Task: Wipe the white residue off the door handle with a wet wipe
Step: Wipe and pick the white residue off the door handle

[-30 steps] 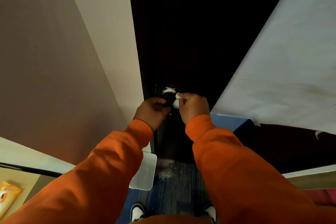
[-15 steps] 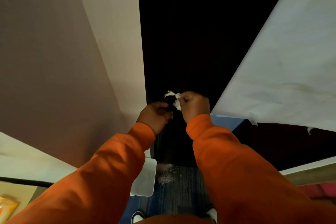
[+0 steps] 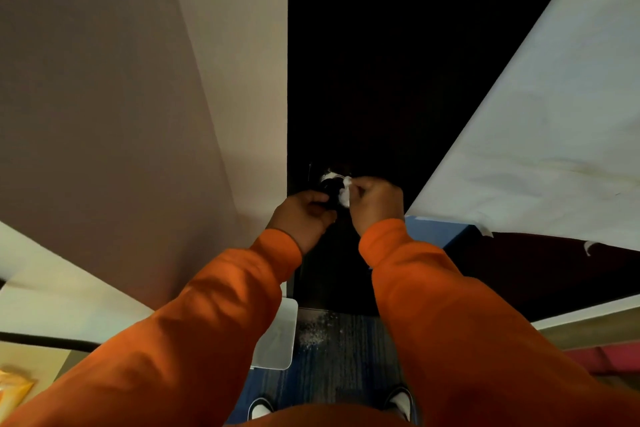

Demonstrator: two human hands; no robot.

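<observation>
Right grip [image 3: 375, 201] pinches the wipe [image 3: 344, 197] against the door handle [image 3: 329, 188] on the dark door [image 3: 381, 80], just below the white residue [image 3: 330, 177]; left grip [image 3: 304, 215] curls round the handle's near side.

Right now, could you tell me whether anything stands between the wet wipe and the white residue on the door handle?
Nothing visible does. The right hand pinches the wet wipe just beside the white residue on the door handle; the left hand holds the handle lower down, left of that path.

Dim room — beige wall [image 3: 114, 97] left, white sheet [image 3: 536, 97] right, blue carpet [image 3: 341, 360] speckled white, white tray [image 3: 280, 347].
</observation>
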